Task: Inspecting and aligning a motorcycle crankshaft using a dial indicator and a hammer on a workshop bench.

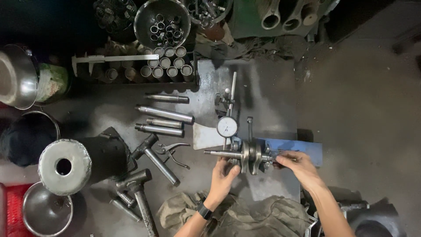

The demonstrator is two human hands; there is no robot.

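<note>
At 12 o'clock a round bowl (141, 19) holds metal rings (166, 27). Centre, both hands grip the crankshaft (249, 156): left hand (223, 173) underneath, right hand (293, 161) pinching its end. Dial gauge (227, 127) just above; hammers (139, 184) at 8 o'clock.

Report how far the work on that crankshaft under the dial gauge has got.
Done: the crankshaft sits on the blue stand, with the dial gauge set over it. In hand: the left hand holds its left side, the right hand its right end. Left: the hammers and pliers lie untouched; the gauge reading is illegible.
</note>
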